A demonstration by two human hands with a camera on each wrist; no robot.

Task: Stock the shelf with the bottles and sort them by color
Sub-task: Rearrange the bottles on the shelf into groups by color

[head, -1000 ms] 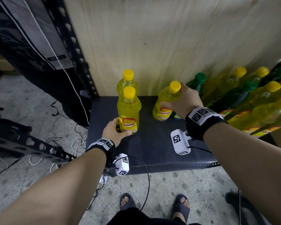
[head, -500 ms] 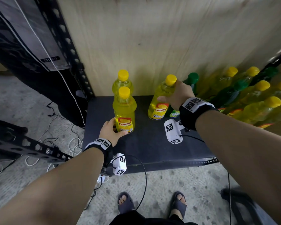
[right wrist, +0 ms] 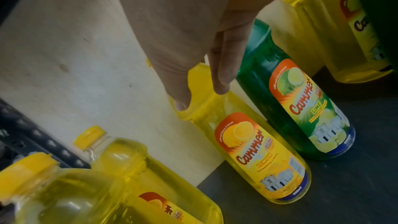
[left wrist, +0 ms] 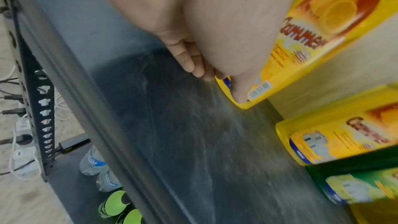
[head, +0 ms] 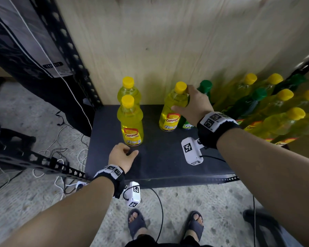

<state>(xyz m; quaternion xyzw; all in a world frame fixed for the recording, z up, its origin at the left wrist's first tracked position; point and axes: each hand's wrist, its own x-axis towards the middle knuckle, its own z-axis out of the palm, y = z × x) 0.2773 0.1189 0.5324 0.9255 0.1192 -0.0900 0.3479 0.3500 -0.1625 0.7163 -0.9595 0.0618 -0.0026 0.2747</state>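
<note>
Yellow pair (head: pixel 130 111) stands sorted at the shelf (head: pixel 164 157)'s left, left hand (head: pixel 121 156) loose and empty, right hand (head: pixel 193 106) gripping a third yellow bottle (head: pixel 171 111) beside the green one (right wrist: pixel 301 108), mixed bottles (head: pixel 275 107) still waiting.

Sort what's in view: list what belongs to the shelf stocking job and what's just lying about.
Job: yellow bottles, green bottle, mixed bottles to the right, dark shelf, both hands.
Lying about: cables on the floor, water bottles underneath.
</note>
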